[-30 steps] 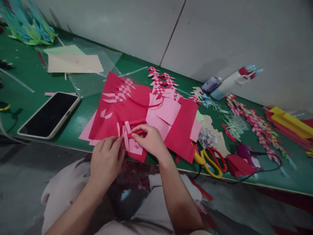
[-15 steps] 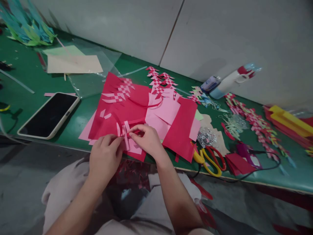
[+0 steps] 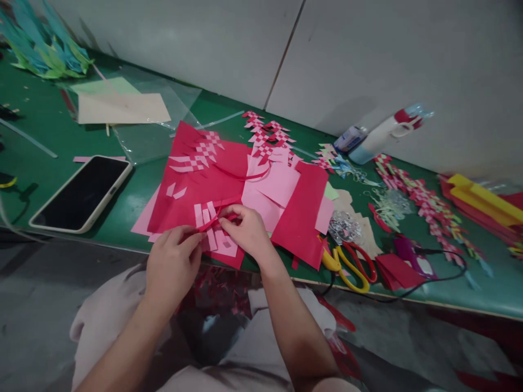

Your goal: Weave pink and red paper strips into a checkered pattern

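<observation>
My left hand (image 3: 174,260) pinches one end of a narrow red paper strip (image 3: 211,222). The fingers of my right hand (image 3: 242,227) close on the strip's other side. It crosses over several upright pink paper strips (image 3: 203,215), which look cut into a pink sheet (image 3: 225,247). Beneath them lies a large red paper sheet (image 3: 163,215), with small pink scraps (image 3: 178,193) on it. Beyond my hands, a woven pink-and-red checked paper piece (image 3: 200,158) rests on the red sheet. My fingertips partly hide where the strips cross.
A phone (image 3: 84,191) lies left. To the right are a folded red sheet (image 3: 302,212), yellow-and-red scissors (image 3: 347,269), silver bits (image 3: 345,227) and a purple device (image 3: 408,256) with a cable. A bottle (image 3: 382,139) leans by the wall. The green table's front edge is near my lap.
The red strip now stretches between my two hands across the pink strips. My left hand has shifted slightly left, while my right fingers have risen a little.
</observation>
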`<control>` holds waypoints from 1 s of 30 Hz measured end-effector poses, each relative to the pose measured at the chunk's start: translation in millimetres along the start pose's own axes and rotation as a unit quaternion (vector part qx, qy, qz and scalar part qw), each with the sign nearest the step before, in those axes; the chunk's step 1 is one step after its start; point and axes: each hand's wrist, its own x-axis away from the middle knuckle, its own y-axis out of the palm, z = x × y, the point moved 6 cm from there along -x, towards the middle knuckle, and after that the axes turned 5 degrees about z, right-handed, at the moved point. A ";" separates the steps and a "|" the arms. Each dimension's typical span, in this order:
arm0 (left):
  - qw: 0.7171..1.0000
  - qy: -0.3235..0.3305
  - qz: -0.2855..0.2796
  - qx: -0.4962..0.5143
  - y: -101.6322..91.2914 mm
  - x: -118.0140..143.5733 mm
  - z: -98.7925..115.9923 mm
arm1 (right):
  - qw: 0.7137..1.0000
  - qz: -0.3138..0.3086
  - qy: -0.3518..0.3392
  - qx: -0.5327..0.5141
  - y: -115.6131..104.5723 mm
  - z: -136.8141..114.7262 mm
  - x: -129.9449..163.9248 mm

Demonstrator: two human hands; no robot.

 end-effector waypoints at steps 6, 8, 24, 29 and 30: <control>1.000 0.001 -0.003 0.011 0.4 1.6 -1.3 | 1.000 -0.001 -0.004 0.007 1.2 5.2 -0.5; 1.000 -0.002 -0.002 0.012 0.2 2.2 -1.7 | 1.000 -0.001 -0.005 0.010 0.7 5.1 0.0; 1.000 -0.002 -0.004 0.014 1.0 4.1 -3.7 | 0.989 0.000 -0.061 0.138 1.1 -12.3 3.7; 1.000 0.007 0.021 -0.015 -3.1 1.3 -0.3 | 0.997 -0.012 -0.038 0.071 0.5 -11.8 4.1; 0.999 0.011 0.023 -0.022 -3.4 0.4 0.7 | 0.998 -0.015 -0.034 0.058 0.5 -12.4 4.4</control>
